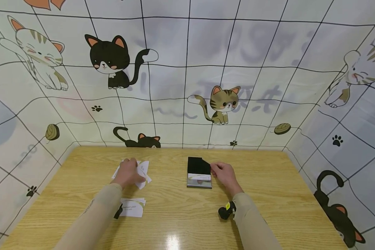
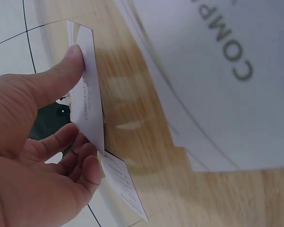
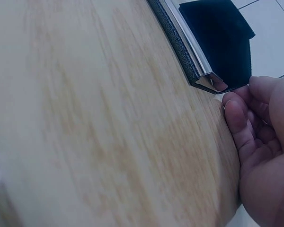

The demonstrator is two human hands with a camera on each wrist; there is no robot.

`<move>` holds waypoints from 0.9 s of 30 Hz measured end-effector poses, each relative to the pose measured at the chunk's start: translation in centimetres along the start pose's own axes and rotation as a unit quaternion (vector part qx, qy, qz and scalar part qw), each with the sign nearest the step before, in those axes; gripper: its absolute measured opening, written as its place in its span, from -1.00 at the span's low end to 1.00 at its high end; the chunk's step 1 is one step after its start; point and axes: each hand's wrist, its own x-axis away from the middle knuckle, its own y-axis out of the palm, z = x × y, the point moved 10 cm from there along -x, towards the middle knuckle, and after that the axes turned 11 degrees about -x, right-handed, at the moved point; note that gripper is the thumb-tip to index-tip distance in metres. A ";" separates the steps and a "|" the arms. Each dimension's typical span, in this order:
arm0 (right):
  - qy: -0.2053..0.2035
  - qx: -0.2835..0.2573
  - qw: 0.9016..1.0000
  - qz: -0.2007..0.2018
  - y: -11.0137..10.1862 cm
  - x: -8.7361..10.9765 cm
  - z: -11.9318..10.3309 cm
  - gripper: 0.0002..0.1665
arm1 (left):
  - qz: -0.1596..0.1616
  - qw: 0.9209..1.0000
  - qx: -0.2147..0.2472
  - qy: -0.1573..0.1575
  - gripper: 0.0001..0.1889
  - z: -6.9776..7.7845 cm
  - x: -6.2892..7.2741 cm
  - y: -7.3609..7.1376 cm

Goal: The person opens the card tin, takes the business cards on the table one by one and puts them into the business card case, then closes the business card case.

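Note:
My left hand (image 1: 129,172) is over a loose, fanned pile of white business cards (image 1: 142,169) at the table's left. In the left wrist view, its thumb and curled fingers hold a business card (image 2: 89,94) between them, and another card (image 2: 123,187) slants below. At the middle of the table lies an open card case (image 1: 199,183) with a black lid (image 1: 197,165) and a silver-coloured front part. A white card (image 1: 199,177) shows inside it. My right hand (image 1: 224,174) pinches the case's right edge by the lid; the exact contact is partly hidden by the fingers.
Nearer the front left is a second small stack of business cards (image 1: 132,208), partly behind my left sleeve. The wooden table (image 1: 175,218) meets a cat-patterned cloth wall (image 1: 168,80) at the back and sides. A black wrist camera (image 1: 226,210) sits at my right cuff.

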 end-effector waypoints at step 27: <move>0.002 0.005 1.000 0.003 0.0 0.0 0.1 -0.66 | 0.023 0.996 0.070 0.059 -0.91 2.4 0.7 -2.9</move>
